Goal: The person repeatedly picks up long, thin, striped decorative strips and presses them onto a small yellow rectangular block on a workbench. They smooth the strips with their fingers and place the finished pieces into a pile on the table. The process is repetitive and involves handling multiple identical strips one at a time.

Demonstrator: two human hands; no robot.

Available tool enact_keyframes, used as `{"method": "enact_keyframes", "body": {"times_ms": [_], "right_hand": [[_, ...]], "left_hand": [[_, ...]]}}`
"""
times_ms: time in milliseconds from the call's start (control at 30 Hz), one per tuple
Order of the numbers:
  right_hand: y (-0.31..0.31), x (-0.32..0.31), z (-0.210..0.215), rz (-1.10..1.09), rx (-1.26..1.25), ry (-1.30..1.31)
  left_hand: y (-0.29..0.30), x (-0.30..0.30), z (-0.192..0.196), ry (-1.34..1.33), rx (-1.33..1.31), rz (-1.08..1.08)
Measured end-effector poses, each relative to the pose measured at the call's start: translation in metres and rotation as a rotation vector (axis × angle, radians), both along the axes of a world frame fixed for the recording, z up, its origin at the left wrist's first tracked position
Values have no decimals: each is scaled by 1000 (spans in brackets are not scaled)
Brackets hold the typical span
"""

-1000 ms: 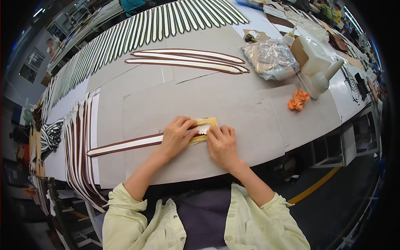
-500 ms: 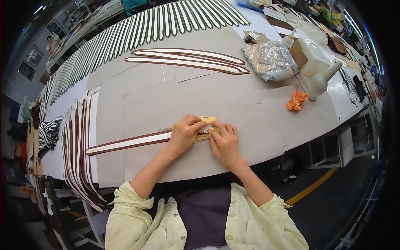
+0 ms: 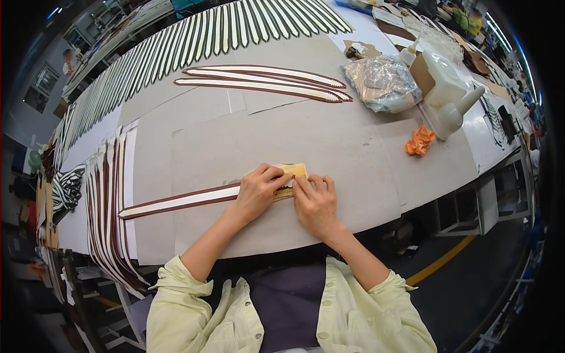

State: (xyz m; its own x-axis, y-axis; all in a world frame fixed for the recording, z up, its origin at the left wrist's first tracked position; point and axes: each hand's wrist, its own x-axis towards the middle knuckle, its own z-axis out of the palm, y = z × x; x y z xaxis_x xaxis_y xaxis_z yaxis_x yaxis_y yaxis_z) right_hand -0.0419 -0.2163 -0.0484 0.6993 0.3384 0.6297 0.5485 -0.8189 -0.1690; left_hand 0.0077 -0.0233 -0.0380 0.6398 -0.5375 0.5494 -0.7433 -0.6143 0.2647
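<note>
A long cream strip with a dark brown border lies across the grey cardboard-covered table, running left from my hands. My left hand presses down on the strip's right end, fingers bent over it. My right hand lies flat beside it, fingertips touching the same end. A small yellow pad sticks out from under both hands. The strip's tip is hidden beneath my fingers.
Two similar strips lie farther back, and a row of several more fans along the far edge. More strips are stacked at the left. A crumpled plastic bag, white jug and orange rag sit at the right.
Both hands have shifted slightly to the right along the strip and closed together over the yellow pad, which now shows less.
</note>
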Motion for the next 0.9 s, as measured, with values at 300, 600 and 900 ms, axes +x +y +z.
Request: {"method": "enact_keyframes", "body": {"times_ms": [300, 600, 900], "right_hand": [[-1, -1, 5, 52, -28, 22], [-4, 1, 2, 146, -148, 37], [-5, 2, 2, 196, -76, 40]], "left_hand": [[-2, -7, -3, -29, 17, 13], [-5, -22, 2, -51, 67, 42], [-8, -26, 3, -36, 108, 67]]}}
